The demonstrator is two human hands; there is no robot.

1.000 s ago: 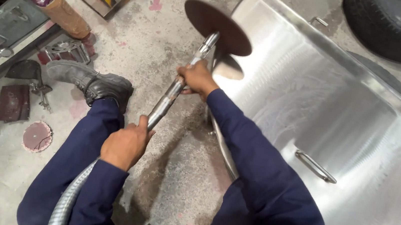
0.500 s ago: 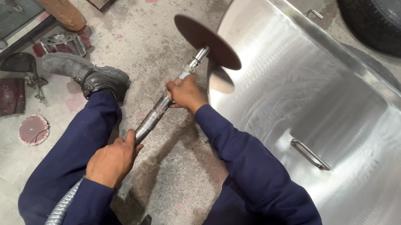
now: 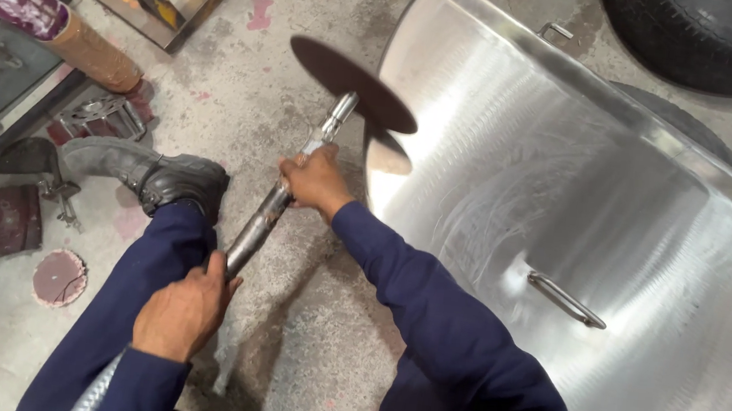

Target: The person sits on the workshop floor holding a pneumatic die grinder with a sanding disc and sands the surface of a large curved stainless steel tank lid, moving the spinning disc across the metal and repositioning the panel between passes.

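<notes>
Landmark: the large brushed stainless steel panel [image 3: 618,253] lying on the concrete floor [image 3: 217,60].

Nearest, the left hand [image 3: 181,311] has its fingers clamped round the rear of the long grey metal tool shaft [image 3: 279,200], well off the panel's left edge. Further along, the right hand [image 3: 318,180] grips the same shaft, fingers wrapped tight, just beside that edge. The dark round abrasive disc [image 3: 352,83] sits at the shaft's far end, overlapping the panel's upper-left corner.

Risks, as judged: the disc could catch the panel's raised edge and kick back; the black work boot [image 3: 148,179] lies near the shaft.

Open room is left of the panel; the black tyre [image 3: 716,39] bounds its far side.
</notes>
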